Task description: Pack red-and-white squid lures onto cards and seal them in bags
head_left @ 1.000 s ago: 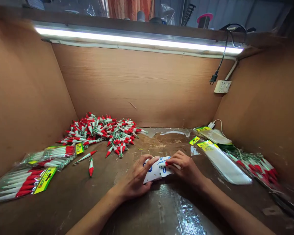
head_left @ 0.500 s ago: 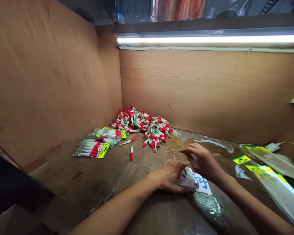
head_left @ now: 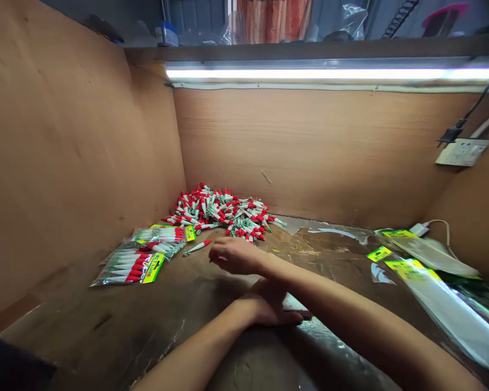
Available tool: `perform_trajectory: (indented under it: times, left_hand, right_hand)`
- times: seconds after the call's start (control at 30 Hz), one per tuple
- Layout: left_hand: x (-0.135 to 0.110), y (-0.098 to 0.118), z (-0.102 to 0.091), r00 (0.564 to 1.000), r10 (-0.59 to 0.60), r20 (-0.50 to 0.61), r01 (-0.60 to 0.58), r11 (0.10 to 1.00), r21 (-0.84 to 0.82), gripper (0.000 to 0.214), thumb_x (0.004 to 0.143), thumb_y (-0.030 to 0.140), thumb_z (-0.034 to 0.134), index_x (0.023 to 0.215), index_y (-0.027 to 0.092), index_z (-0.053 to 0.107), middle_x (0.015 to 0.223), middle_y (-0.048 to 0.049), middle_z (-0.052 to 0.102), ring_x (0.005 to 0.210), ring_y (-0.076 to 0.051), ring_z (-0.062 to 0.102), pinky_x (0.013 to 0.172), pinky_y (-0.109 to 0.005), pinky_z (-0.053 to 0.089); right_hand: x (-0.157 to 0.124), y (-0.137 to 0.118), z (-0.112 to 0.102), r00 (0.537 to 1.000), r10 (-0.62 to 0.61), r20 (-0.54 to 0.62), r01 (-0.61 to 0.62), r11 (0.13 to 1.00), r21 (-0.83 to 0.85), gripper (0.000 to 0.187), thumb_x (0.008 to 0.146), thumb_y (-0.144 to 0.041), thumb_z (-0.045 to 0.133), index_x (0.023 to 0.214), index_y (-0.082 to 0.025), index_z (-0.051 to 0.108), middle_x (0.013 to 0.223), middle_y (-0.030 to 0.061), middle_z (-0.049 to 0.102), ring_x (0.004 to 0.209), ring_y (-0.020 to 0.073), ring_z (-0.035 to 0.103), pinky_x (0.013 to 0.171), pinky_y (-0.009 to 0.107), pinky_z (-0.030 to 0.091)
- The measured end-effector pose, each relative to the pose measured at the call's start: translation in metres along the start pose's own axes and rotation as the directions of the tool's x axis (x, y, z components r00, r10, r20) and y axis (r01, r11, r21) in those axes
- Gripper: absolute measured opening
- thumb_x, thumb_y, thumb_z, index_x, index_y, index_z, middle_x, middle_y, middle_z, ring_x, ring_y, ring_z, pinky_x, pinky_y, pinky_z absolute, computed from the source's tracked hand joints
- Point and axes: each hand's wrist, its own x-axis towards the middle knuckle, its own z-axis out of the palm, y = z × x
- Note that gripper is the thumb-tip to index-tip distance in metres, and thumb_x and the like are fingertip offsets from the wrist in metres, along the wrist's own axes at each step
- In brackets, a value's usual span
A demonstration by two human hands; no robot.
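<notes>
My left hand [head_left: 269, 305] is wrapped round a white block [head_left: 295, 307] near the middle of the bench, with my right forearm hiding most of it. Crossing over it, my right hand [head_left: 235, 256] reaches to the front of the pile of red-and-white squid jigs [head_left: 224, 212]. Its fingers are curled together, pointing down and left, and cover what they pinch; the single jig that lay there no longer shows. Another loose squid jig [head_left: 198, 247] lies just left of the fingertips. A shiny silvery bundle [head_left: 326, 334] lies partly under my right forearm.
Filled clear packs of jigs [head_left: 126, 266] with yellow-green headers lie at the left. Flat clear bags [head_left: 440, 304] with similar headers lie at the right, beside a white charger [head_left: 419, 229]. Wooden walls enclose the bench; a tube light [head_left: 309, 74] runs across the back.
My right hand has swung left across my left hand to the jigs, and one loose jig has gone from sight. My left hand stays on the white block. The view has shifted right.
</notes>
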Motion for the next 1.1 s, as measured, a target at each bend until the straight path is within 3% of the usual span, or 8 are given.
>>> perform_trajectory:
  times: [0.1,0.23,0.37,0.43,0.53,0.67,0.97,1.1]
  left_hand:
    - [0.008,-0.004,-0.002,0.999,0.041,-0.013,-0.042,0.999,-0.032,0.07,0.072,0.054,0.073,0.133,0.028,0.055,0.121,-0.0055,0.066,0.106,-0.033,0.063,0.094,-0.043,0.049]
    - [0.019,-0.022,-0.001,0.992,0.109,-0.06,-0.116,0.987,-0.114,0.1,0.063,0.043,0.083,0.148,0.024,0.034,0.147,-0.0111,0.046,0.131,-0.033,0.046,0.11,-0.046,0.037]
    - [0.025,-0.032,0.0,0.994,0.078,-0.082,-0.09,0.984,-0.154,0.101,0.063,0.042,0.084,0.149,0.024,0.032,0.149,-0.0115,0.044,0.132,-0.032,0.045,0.111,-0.048,0.037]
    - [0.025,-0.032,0.001,0.994,0.068,-0.081,-0.079,0.987,-0.142,0.102,0.063,0.042,0.084,0.149,0.024,0.032,0.149,-0.011,0.044,0.132,-0.033,0.045,0.11,-0.049,0.037]
    - [0.025,-0.031,0.003,0.994,0.074,-0.078,-0.083,0.989,-0.122,0.104,0.062,0.042,0.084,0.149,0.024,0.031,0.148,-0.011,0.044,0.132,-0.032,0.045,0.11,-0.048,0.037]
    - [0.026,-0.034,0.005,0.991,0.091,-0.096,-0.103,0.987,-0.124,0.104,0.064,0.042,0.084,0.15,0.024,0.029,0.146,-0.0101,0.047,0.128,-0.03,0.049,0.109,-0.044,0.039]
    - [0.026,-0.029,0.005,0.986,0.163,-0.028,-0.165,0.981,-0.105,0.095,0.067,0.039,0.082,0.148,0.025,0.033,0.141,-0.0097,0.049,0.125,-0.029,0.049,0.107,-0.044,0.039]
    - [0.023,-0.02,0.004,0.988,0.154,0.019,-0.154,0.988,-0.012,0.084,0.069,0.042,0.08,0.143,0.028,0.042,0.134,-0.0092,0.051,0.123,-0.03,0.048,0.106,-0.044,0.04]
  right_hand:
    - [-0.057,0.005,-0.066,0.979,0.085,-0.186,-0.07,0.994,0.089,0.02,0.091,-0.024,0.055,0.109,-0.021,0.063,0.09,0.0018,0.067,0.078,0.0136,0.06,0.071,0.026,0.049]
    - [-0.161,0.023,-0.145,0.795,0.503,-0.339,-0.375,0.847,0.377,0.028,0.082,-0.039,0.071,0.1,-0.018,0.069,0.089,0.0048,0.071,0.077,0.0161,0.065,0.072,0.029,0.052]
    - [-0.242,0.038,-0.162,0.657,0.72,-0.222,-0.596,0.677,0.433,0.041,0.074,-0.048,0.076,0.099,-0.016,0.073,0.091,0.008,0.075,0.08,0.021,0.068,0.075,0.034,0.054]
    - [-0.259,0.039,-0.149,0.681,0.708,-0.187,-0.632,0.697,0.338,0.039,0.08,-0.048,0.071,0.104,-0.017,0.073,0.097,0.0092,0.075,0.085,0.0228,0.069,0.078,0.037,0.054]
    - [-0.259,0.032,-0.121,0.816,0.538,-0.212,-0.555,0.832,-0.021,0.029,0.09,-0.042,0.061,0.107,-0.022,0.074,0.097,0.0083,0.075,0.088,0.023,0.065,0.081,0.037,0.051]
    - [-0.24,0.018,-0.096,0.922,0.356,-0.153,-0.386,0.811,-0.439,0.018,0.093,-0.033,0.059,0.097,-0.024,0.074,0.084,0.0067,0.07,0.086,0.0226,0.055,0.074,0.032,0.045]
    - [-0.243,0.023,-0.102,0.933,0.349,0.089,-0.321,0.918,-0.234,0.021,0.088,-0.014,0.059,0.095,-0.027,0.075,0.095,0.0042,0.066,0.09,0.0187,0.057,0.077,0.028,0.045]
    - [-0.22,0.026,-0.118,0.913,0.382,-0.14,-0.405,0.891,-0.206,0.028,0.091,-0.011,0.049,0.097,-0.023,0.074,0.094,0.0067,0.068,0.088,0.0194,0.061,0.077,0.03,0.047]
